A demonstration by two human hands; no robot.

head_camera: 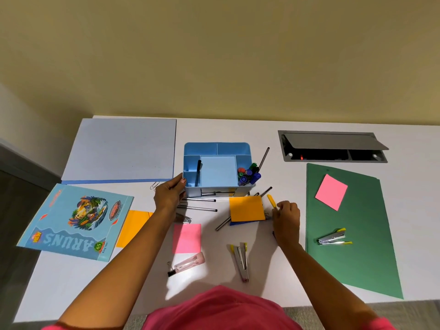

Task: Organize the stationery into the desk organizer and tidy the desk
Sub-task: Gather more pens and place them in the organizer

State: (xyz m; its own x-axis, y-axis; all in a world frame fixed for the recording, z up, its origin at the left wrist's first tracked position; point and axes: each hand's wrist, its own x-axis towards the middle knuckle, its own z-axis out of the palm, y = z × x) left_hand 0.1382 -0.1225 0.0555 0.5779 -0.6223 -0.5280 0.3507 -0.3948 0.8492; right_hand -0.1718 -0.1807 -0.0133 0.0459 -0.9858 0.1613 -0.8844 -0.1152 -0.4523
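Organizer (pixel 217 171) holds markers (pixel 248 176) on the right, pen (pixel 198 171) on the left. Left hand (pixel 169 196) grips its corner; right hand (pixel 285 217) pinches highlighter (pixel 272 201), angled away-left.

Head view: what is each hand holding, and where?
Right hand pinches the yellow pen at its near end; left hand grips the blue organizer by its near-left corner.
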